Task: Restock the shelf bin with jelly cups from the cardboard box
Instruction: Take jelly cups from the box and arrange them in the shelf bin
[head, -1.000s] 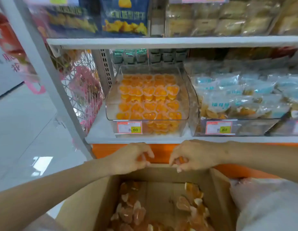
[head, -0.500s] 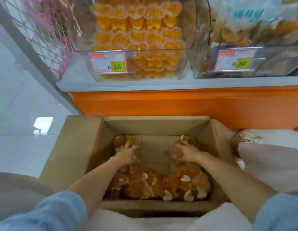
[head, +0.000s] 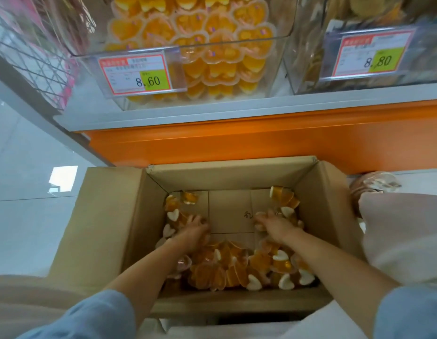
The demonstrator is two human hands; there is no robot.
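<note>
Reaching into cardboard box (head: 102,228), both hands lay on jelly cups (head: 212,272) heaped along box sides and near end. Left hand (head: 194,232), right hand (head: 273,226): fingers bent over cups; actual grip on any cup could not be told. Shelf bin (head: 270,69) above stood part-filled with same cups.

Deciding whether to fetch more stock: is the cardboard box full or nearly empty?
Partly empty: the cardboard box shows bare floor centrally; jelly cups lie only along its sides and near wall.

Shelf bin (head: 212,45) tag (head: 137,73) "8.60"; neighbouring tag (head: 370,56) "8.80"
</note>
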